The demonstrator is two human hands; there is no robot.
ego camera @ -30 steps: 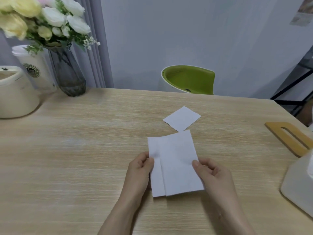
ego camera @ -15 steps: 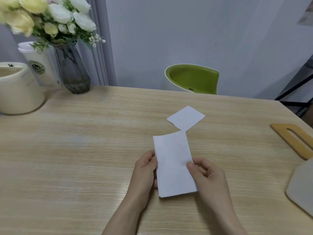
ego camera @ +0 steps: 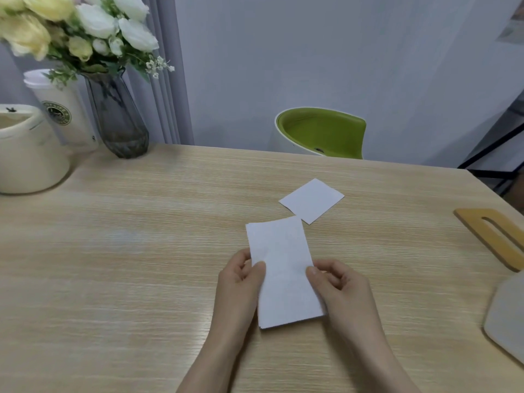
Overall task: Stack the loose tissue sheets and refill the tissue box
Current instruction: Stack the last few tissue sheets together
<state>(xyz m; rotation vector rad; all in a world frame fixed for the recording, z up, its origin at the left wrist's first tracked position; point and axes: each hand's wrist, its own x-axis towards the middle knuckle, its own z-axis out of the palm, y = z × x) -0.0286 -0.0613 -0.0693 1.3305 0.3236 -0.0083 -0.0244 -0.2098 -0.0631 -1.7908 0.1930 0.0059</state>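
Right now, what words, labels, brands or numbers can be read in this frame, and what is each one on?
No text can be read.
Round green emblem on the white lidded cup behind the vase: lettering around its ring is too blurred to read.
Poster on the wall at the upper right: cut off and blurred, unreadable.
Tissue stack and the loose tissue sheet: blank.

Wood table (ego camera: 141,265) w/ square tissue (ego camera: 312,200), vase (ego camera: 119,120), cream pot (ego camera: 28,157), wooden lid (ego camera: 493,236).

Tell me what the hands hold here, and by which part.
The folded tissue stack, by its long side edges: left hand on the left edge, right hand on the right.
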